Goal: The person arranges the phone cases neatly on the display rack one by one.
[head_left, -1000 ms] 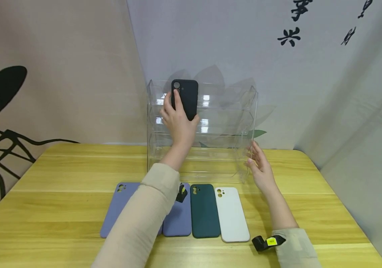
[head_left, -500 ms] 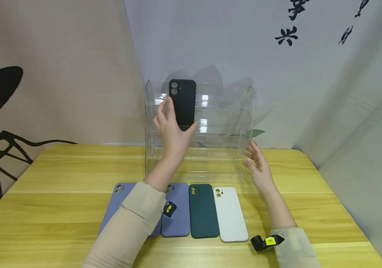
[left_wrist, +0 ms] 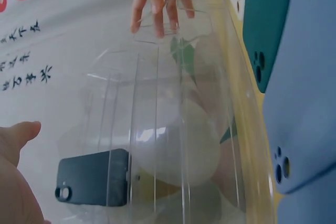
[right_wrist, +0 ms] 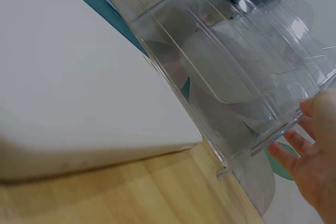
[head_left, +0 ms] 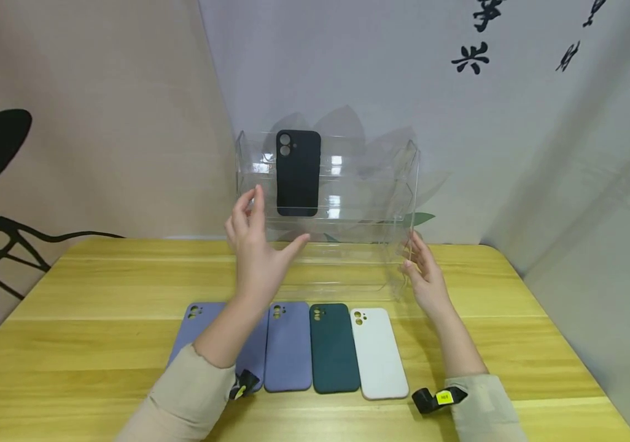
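Note:
A black phone case [head_left: 298, 174] stands upright in an upper tier of a clear tiered display rack [head_left: 359, 212], toward its left side. Below and left of that case is my left hand [head_left: 256, 248], fingers and thumb spread, holding nothing. At the rack's right side edge, my right hand [head_left: 428, 279] grips the clear panel, thumb in front and fingers behind, as the right wrist view shows too. In front of the rack lie a white phone case [head_left: 379, 353], a dark green phone case [head_left: 334, 348] and purple phone cases [head_left: 288, 347]; my left forearm covers part of the leftmost.
Everything stands on a yellow wood-grain table [head_left: 99, 294]. A pale cloth backdrop [head_left: 348, 61] with black characters hangs right behind the rack. Each sleeve cuff carries a black wrist camera [head_left: 430, 400].
My left hand has let go of the black phone case and drawn down and to the left. That case now stands by itself in the rack. My right hand keeps its place.

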### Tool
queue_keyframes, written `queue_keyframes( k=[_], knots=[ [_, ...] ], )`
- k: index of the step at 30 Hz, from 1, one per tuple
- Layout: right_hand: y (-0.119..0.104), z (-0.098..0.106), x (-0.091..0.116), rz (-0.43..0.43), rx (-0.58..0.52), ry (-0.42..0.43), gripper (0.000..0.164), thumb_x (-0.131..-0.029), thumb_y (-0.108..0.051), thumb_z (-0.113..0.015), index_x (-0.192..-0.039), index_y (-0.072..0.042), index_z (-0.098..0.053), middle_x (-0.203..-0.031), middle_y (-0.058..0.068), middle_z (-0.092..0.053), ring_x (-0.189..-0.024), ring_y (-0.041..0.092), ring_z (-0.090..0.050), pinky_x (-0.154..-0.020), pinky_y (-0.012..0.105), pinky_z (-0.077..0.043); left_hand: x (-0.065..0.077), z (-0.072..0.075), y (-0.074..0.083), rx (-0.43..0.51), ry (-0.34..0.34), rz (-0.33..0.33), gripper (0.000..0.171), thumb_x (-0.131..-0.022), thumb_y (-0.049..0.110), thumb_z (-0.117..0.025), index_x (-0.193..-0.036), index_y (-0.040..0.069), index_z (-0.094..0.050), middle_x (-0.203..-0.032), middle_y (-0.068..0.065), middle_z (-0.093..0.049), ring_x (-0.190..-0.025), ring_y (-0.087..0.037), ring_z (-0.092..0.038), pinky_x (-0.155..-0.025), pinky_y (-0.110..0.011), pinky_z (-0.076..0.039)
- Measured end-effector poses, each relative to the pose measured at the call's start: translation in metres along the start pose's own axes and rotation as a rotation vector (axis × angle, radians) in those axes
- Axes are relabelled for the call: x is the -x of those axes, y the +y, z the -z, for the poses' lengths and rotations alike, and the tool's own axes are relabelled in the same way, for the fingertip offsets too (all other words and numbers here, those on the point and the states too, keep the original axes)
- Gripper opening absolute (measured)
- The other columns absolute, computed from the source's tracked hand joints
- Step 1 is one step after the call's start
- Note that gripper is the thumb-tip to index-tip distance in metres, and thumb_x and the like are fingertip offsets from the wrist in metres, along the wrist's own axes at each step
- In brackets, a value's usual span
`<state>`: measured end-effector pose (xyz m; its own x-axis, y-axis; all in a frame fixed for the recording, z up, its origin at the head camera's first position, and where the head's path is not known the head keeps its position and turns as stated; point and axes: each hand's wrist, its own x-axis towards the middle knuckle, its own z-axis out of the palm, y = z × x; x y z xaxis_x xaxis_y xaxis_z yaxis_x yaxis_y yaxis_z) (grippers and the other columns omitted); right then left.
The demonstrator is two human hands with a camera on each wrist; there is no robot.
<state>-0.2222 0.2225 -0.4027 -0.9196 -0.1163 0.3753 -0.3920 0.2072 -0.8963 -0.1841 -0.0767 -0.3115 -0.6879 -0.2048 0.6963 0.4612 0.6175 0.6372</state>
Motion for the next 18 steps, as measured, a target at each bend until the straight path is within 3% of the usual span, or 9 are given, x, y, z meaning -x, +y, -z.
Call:
queue_keyframes(
  k=[6, 18],
  knots=[
    [-0.004, 0.0, 0.001, 0.0, -0.012, 0.003, 0.062, -0.095, 0.012, -0.041, -0.152, -0.007, -0.023, -0.146, 0.024, -0.034, -0.127, 0.048, -0.035, -0.088, 0.022, -0.046, 0.016, 0.021, -0.004, -0.006, -0.055, 0.024, 0.105, -0.064, 0.019, -0.09, -0.15, 0.009, -0.03, -0.146, -0.008, -0.031, -0.125, -0.031, -0.028, -0.099, -0.052, -0.026],
    [0.003, 0.0, 0.001, 0.009, 0.002, 0.012, 0.063, -0.098, 0.004, -0.045, -0.153, -0.017, -0.024, -0.146, 0.016, -0.037, -0.127, 0.044, -0.037, -0.089, 0.022, -0.045, 0.05, 0.067, -0.025, -0.013, -0.174, 0.198, 0.105, -0.068, 0.014, -0.088, -0.152, 0.014, -0.026, -0.149, -0.007, -0.026, -0.133, -0.03, -0.02, -0.098, -0.057, -0.028]
  ],
)
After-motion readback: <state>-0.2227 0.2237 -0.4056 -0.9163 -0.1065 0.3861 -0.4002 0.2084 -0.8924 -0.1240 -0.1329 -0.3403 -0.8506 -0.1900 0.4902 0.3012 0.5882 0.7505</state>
